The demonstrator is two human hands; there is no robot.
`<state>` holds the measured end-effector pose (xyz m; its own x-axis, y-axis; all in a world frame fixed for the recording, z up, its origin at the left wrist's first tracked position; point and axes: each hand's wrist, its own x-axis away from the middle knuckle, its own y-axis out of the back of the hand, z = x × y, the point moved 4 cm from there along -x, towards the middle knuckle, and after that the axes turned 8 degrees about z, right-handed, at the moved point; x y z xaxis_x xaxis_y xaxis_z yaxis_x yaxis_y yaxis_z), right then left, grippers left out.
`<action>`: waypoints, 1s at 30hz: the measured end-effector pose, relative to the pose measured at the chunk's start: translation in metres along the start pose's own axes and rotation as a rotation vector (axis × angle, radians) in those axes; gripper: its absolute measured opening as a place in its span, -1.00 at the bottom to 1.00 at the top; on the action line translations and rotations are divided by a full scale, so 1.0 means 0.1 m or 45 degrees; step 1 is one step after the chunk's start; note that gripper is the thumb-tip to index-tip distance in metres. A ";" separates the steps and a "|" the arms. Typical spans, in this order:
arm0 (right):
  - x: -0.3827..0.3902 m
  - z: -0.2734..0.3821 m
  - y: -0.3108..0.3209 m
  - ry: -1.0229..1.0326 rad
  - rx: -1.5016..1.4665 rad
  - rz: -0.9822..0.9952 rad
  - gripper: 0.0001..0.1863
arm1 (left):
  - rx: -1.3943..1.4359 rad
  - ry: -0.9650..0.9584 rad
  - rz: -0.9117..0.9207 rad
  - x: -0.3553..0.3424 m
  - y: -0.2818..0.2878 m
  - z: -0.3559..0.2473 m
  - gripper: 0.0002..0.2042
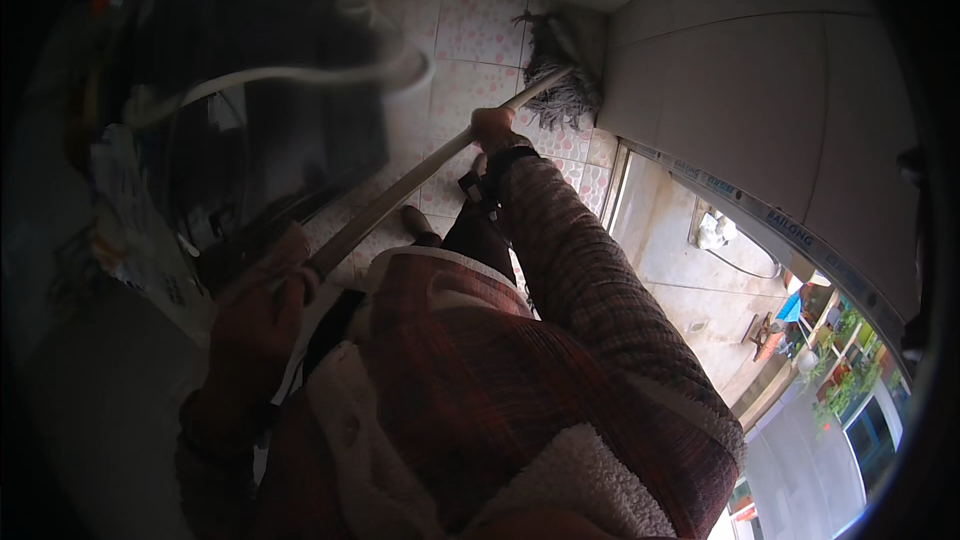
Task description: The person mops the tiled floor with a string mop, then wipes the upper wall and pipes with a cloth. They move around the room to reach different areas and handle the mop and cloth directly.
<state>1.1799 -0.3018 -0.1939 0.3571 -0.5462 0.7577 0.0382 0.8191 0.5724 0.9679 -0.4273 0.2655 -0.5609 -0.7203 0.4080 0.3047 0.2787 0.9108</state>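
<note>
A mop with a long pale pole [400, 190] slants from lower left to upper right. Its grey stringy head [560, 95] rests on the tiled floor by the wall corner. My right hand [493, 126] is closed around the pole's lower part, nearer the strands. Farther up, toward the pole's top end, my left hand [262, 320] grips it; this hand is dim and partly blurred.
A dark boxy object [270, 160] stands on the left, with a pale curved hose [300, 73] across it. Patterned tiles [478, 30] cover the floor. White wall panels [730, 100] rise at the right, beside a doorway sill [780, 230]. My shoe [415, 220] shows below the pole.
</note>
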 end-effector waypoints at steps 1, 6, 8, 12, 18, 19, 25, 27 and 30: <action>0.03 0.17 -0.08 0.000 0.040 0.100 -0.66 | 0.040 0.040 0.029 0.15 -0.05 0.00 -0.72; 0.21 1.20 -0.53 0.111 0.124 0.388 -0.60 | 0.052 0.119 0.098 1.11 -0.25 0.12 -0.73; 0.27 1.70 -0.74 0.130 0.156 0.391 -0.64 | 0.081 0.169 0.172 1.57 -0.30 0.18 -0.73; 0.39 2.58 -1.21 0.212 0.289 0.193 -0.76 | 0.066 0.336 0.364 2.35 -0.38 0.20 -0.73; 0.63 2.88 -1.28 0.563 0.361 0.250 -0.72 | -0.015 0.435 0.388 2.78 -0.44 0.12 -0.72; 0.70 2.85 -1.16 0.625 0.323 0.111 -0.79 | -0.021 0.444 0.293 2.78 -0.41 0.09 -0.71; 0.95 2.59 -1.12 0.901 0.288 0.202 -0.89 | 0.055 0.606 0.285 2.70 -0.27 -0.23 -0.67; 0.88 2.51 -1.30 0.839 0.193 0.223 -0.85 | 0.121 0.653 0.343 2.70 -0.20 -0.40 -0.67; 0.79 2.46 -1.70 1.142 0.377 0.236 -0.82 | 0.359 0.792 0.470 2.77 -0.15 -0.61 -0.69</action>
<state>0.9718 -0.5277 -0.1541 0.9194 0.0254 0.3924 -0.2835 0.7344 0.6167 0.8552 -0.6695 0.3610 0.0994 -0.7504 0.6535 0.1339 0.6609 0.7384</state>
